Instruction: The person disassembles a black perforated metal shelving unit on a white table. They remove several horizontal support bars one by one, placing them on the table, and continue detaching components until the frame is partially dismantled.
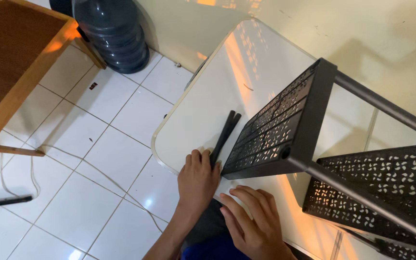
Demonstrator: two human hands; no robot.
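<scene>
Two black rods (226, 135) lie near the table's (193, 115) front edge; the left hand (197, 180) touches them, fingers unclenched, while the right hand (251, 221) rests flat, fingers spread, below the black perforated shelf (275, 130).

Your left hand (197, 180) lies palm down, fingers together and stretched forward. Just beside it, your right hand (251, 221) rests flat, fingers spread, angled toward the left.

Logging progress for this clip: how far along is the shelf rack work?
Done: black perforated shelves already sit on the rack's poles. In hand: left hand touches two loose black rods on the white table; right hand rests empty. Left: those rods remain unattached.
</scene>
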